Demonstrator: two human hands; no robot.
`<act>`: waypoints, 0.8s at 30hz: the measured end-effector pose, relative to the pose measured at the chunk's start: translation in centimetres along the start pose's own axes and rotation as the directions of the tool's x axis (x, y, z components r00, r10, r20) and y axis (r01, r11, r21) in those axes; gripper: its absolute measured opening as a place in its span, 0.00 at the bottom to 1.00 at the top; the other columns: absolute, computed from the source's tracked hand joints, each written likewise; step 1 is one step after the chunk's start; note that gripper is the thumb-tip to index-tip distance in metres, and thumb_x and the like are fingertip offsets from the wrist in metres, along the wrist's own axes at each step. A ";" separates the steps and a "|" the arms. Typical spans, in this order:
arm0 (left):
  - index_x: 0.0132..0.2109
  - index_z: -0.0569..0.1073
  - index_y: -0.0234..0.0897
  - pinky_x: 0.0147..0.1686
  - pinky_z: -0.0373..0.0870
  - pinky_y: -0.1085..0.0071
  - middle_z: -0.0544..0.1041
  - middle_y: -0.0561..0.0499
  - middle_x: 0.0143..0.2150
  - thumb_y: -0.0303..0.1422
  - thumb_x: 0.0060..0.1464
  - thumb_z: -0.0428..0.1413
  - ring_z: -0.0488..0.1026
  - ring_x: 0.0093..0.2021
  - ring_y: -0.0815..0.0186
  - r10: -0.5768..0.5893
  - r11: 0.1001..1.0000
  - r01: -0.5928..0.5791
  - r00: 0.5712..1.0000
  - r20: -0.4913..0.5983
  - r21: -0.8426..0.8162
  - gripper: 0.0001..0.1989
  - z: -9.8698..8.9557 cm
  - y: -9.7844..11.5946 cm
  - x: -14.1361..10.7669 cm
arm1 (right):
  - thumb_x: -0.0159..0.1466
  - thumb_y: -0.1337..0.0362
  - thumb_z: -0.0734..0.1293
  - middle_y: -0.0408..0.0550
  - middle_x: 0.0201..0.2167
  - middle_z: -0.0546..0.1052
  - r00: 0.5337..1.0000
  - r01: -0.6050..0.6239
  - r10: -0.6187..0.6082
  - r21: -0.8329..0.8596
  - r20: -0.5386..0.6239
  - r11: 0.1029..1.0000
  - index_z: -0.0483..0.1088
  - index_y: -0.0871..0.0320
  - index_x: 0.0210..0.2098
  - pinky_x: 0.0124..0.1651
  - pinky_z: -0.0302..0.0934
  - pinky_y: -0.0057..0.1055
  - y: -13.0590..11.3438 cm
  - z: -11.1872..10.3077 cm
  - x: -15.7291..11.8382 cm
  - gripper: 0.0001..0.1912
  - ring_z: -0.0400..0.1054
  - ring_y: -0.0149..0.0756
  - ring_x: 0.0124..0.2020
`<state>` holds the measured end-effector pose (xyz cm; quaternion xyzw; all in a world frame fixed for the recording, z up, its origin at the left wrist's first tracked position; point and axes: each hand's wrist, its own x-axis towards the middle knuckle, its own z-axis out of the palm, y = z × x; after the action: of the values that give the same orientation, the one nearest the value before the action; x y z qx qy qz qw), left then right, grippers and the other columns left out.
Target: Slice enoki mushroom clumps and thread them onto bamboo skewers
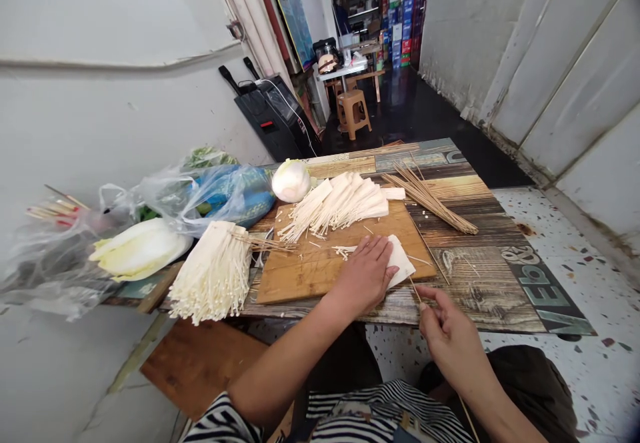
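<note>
My left hand [364,275] presses flat on a bunch of enoki mushrooms [401,264] at the right front of the wooden cutting board [300,269]. Its fingers lie over the stems. Pinched in my right hand [445,329] is a thin wooden skewer [415,289], its upper end at the edge of the bunch. A pile of enoki [345,203] lies across the back of the board. Left of the board, skewered enoki [213,273] are stacked, with their sticks pointing right.
Loose skewers [433,203] lie at the table's back right. A white round vegetable [291,180], a cabbage [140,249] and plastic bags [165,193] are at the left. Beyond the table are a black speaker [277,119] and a stool [353,113].
</note>
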<state>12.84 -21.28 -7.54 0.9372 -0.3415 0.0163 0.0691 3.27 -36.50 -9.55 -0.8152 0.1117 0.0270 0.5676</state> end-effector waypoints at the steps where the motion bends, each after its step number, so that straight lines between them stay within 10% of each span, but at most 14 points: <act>1: 0.63 0.60 0.27 0.67 0.47 0.59 0.60 0.41 0.66 0.37 0.67 0.39 0.55 0.67 0.59 0.004 1.000 -0.004 1.000 -0.003 -0.001 0.24 0.1 -0.1 0.0 | 0.61 0.53 0.56 0.38 0.16 0.62 1.000 0.002 -0.002 -0.002 0.005 1.000 0.66 0.64 0.50 0.22 0.51 0.28 0.1 -0.1 0.1 0.25 0.56 0.31 0.17; 13: 0.63 0.60 0.26 0.67 0.47 0.60 0.60 0.41 0.66 0.38 0.67 0.40 0.55 0.67 0.59 0.006 1.000 -0.006 1.000 -0.001 0.000 0.25 0.3 -0.3 0.1 | 0.60 0.54 0.58 0.49 0.26 0.76 0.996 0.083 -0.084 -0.032 -0.029 0.996 0.72 0.63 0.45 0.25 0.60 0.29 0.9 -0.9 1.2 0.23 0.65 0.32 0.21; 24: 0.62 0.62 0.26 0.67 0.48 0.59 0.61 0.39 0.65 0.39 0.67 0.38 0.55 0.67 0.58 -0.010 1.000 0.010 1.000 -0.006 0.013 0.25 0.3 0.0 0.3 | 0.64 0.63 0.51 0.51 0.26 0.77 0.970 0.170 -0.231 -0.474 -0.071 0.864 0.68 0.59 0.42 0.30 0.57 0.31 -0.4 0.4 2.3 0.17 0.70 0.38 0.25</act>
<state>13.01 -21.54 -7.83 0.9392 -0.3367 0.0208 0.0638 5.61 -36.31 -9.68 -0.9345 0.0521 -0.0576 0.3473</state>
